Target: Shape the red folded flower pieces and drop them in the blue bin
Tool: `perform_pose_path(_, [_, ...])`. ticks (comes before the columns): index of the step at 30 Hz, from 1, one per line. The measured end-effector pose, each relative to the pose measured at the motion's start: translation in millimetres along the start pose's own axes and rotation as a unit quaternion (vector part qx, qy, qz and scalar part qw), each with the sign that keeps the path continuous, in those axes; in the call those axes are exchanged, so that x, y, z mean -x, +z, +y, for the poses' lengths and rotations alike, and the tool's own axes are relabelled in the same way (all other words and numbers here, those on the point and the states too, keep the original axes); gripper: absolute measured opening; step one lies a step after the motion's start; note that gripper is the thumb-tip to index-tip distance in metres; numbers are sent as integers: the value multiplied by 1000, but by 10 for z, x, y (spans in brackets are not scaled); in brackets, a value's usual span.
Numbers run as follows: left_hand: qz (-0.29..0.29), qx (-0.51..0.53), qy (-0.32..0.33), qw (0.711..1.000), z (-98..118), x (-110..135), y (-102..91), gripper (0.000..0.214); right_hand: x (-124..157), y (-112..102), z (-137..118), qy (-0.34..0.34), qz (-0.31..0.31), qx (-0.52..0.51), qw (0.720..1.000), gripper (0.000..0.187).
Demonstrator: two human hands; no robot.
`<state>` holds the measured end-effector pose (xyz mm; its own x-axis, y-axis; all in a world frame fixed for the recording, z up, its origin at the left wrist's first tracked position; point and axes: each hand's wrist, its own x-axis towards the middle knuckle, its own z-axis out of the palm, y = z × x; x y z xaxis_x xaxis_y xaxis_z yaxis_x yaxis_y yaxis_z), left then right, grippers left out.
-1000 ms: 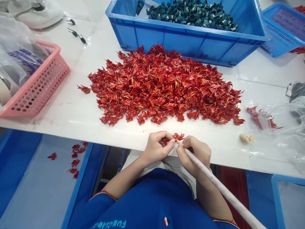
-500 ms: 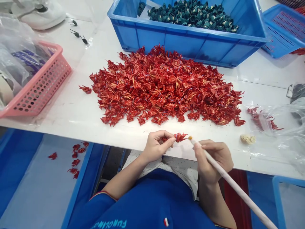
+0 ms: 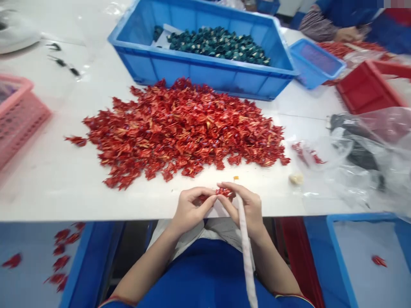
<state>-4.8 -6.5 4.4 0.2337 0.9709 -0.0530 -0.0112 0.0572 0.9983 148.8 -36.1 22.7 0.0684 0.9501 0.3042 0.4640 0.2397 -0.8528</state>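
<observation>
A long white table [image 3: 58,192] spans the view, its front edge running nearly straight across. A thin seam [image 3: 302,116] marks its glossy top at right, and light glares off it in pale patches [image 3: 114,8] at upper left. Below the edge lies dark space [image 3: 138,244], the floor indistinct. Beyond, top right, a person in blue [image 3: 348,13] partly shows.

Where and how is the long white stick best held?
Probably take the white stick just behind its yellow tip, pencil-fashion, coming from the right: its slender shaft runs back toward the body, while the left hand and the red piece lie on its left.
</observation>
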Motion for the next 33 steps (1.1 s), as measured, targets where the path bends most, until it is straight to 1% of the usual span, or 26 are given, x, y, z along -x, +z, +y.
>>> perform_pose_path(1, [3,-17,10,1000,-8,0,-3,14,-17,-24,-5,-16,11,19,1000,20])
perform_pose_path(2, [7,-32,17,999,-17,-3,-6,14,-45,-69,2,-39,44,38,998,20])
perform_pose_path(3, [10,-46,24,999,-25,-7,-9,14,-88,-142,22,-70,97,58,991,22])
perform_pose_path(4, [11,-58,33,998,-30,-12,-13,14,-145,-247,56,-109,166,83,976,24])
perform_pose_path(5, [12,-66,41,997,-32,-16,-15,14,-215,-386,100,-146,248,113,951,25])
perform_pose_path(6, [13,-73,49,996,-32,-19,-17,14,-295,-556,150,-186,326,157,914,24])
perform_pose_path(7, [14,-77,55,995,-30,-21,-17,15,-379,-749,202,-198,405,214,867,22])
perform_pose_path(8, [15,-79,59,995,-28,-21,-16,16,-461,-953,253,-185,473,267,819,22])
perform_pose_path(9, [16,-79,63,995,-25,-21,-14,16,-535,-1154,298,-142,491,308,802,29])
perform_pose_path(11, [19,-79,70,994,-24,-20,-8,16,-633,-1493,366,-68,470,337,813,48])
perform_pose_path(12, [20,-78,74,994,-25,-21,-5,16,-652,-1610,388,-49,494,326,804,52])
perform_pose_path(14, [22,-73,79,994,-29,-24,3,15,-633,-1717,422,-19,493,307,814,45])
perform_pose_path(15, [23,-70,80,994,-31,-26,6,14,-601,-1710,438,-8,480,299,825,39])
perform_pose_path(17, [25,-63,77,995,-34,-28,9,13,-519,-1599,475,20,412,287,865,31])
perform_pose_path(20, [28,-58,66,996,-36,-27,9,13,-398,-1300,532,80,272,255,924,28])
perform_pose_path(22, [32,-57,59,996,-38,-23,8,13,-332,-1100,546,128,176,246,944,28])
perform_pose_path(23, [34,-57,56,996,-38,-21,8,13,-303,-1019,543,150,131,250,947,26])
perform_pose_path(25, [40,-56,52,996,-38,-18,9,12,-252,-915,517,188,60,274,941,17])
perform_pose_path(26, [41,-56,51,996,-38,-17,9,12,-233,-893,496,200,40,292,934,16])
perform_pose_path(27, [42,-56,51,996,-37,-17,10,12,-220,-888,473,210,29,312,926,22])
perform_pose_path(29, [45,-55,52,996,-38,-18,12,11,-226,-906,429,222,27,345,912,37])
perform_pose_path(30, [46,-55,52,996,-39,-19,13,11,-246,-917,414,224,32,353,908,39])
perform_pose_path(33, [50,-57,48,996,-40,-23,15,11,-363,-908,438,203,70,355,910,34])
